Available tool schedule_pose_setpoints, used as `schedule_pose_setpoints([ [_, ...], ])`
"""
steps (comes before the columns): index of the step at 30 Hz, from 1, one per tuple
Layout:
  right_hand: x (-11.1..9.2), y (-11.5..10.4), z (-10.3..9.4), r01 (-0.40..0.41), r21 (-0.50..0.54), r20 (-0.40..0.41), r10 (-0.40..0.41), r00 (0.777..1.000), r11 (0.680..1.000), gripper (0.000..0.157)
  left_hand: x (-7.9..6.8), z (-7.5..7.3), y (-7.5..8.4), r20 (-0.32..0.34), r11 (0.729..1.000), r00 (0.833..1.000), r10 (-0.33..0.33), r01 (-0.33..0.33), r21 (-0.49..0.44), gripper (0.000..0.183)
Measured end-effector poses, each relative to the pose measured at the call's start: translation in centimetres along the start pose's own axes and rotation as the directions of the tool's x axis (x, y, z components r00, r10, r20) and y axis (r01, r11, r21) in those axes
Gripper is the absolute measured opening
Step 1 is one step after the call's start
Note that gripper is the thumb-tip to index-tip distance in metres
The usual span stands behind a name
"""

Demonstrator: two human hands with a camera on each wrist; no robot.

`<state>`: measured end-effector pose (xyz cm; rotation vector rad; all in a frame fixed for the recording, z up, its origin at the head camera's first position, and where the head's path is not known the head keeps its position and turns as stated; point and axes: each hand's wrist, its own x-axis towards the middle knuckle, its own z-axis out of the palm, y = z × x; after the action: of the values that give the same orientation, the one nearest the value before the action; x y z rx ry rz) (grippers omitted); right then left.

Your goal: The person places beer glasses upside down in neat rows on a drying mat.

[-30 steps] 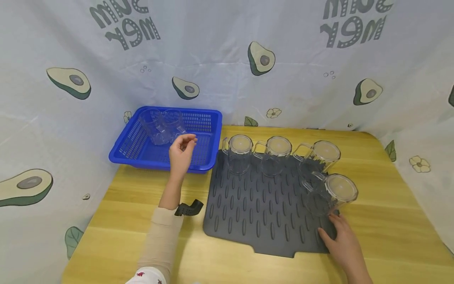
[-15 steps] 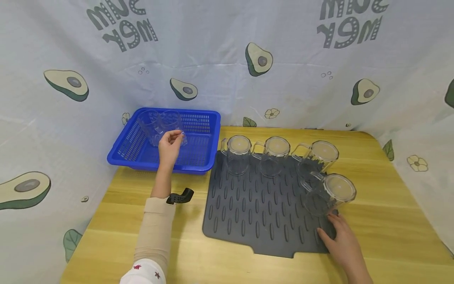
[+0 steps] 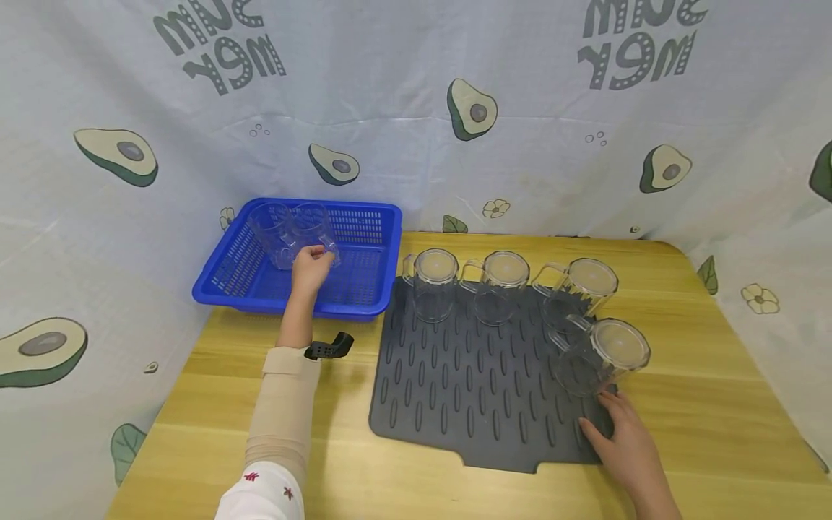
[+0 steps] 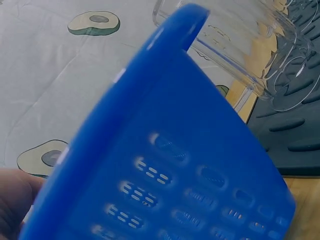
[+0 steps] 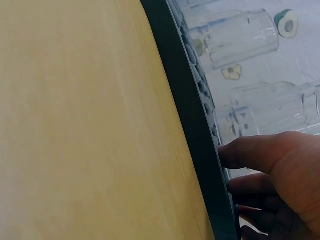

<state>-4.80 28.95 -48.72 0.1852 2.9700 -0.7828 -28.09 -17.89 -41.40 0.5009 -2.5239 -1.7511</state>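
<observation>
- The left hand (image 3: 308, 271) is at the handle (image 3: 329, 242) of the basket's right mug (image 3: 310, 225), a clear one; the mug's body lies just beyond the fingers, farther from the person, with its handle turned toward the hand.
- This mug stands mouth up in the blue basket (image 3: 351, 309), long axis near vertical; the left hand is the nearer one, the right hand (image 3: 627, 444) well apart.
- The left fingers are bent, but whether they pinch the handle I cannot tell; the basket's wall hides the mug from the left wrist view.
- The right hand is relaxed and holds nothing; it rests at the right edge of the dark mat (image 3: 481, 412), just beside the front mug (image 3: 617, 350).
- Counted: two mugs in the basket, side by side; four on the mat, bases up, three across the back and that front one; one basket, one mat, one wooden table (image 3: 364, 477).
</observation>
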Motion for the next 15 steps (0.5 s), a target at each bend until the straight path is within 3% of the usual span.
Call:
schedule_pose_setpoints([
  [7,-0.04,-0.04,-0.03,-0.007,-0.001,0.0,0.007,1.0,1.0,0.06,1.04,0.43,0.01,0.128,1.0,0.992,-0.01,0.013,-0.028,0.06],
  [15,0.02,-0.05,0.07,-0.007,0.005,-0.008,0.007,1.0,1.0,0.059,0.54,0.23,0.31,0.178,0.995,0.984,-0.02,0.037,-0.096,0.055],
])
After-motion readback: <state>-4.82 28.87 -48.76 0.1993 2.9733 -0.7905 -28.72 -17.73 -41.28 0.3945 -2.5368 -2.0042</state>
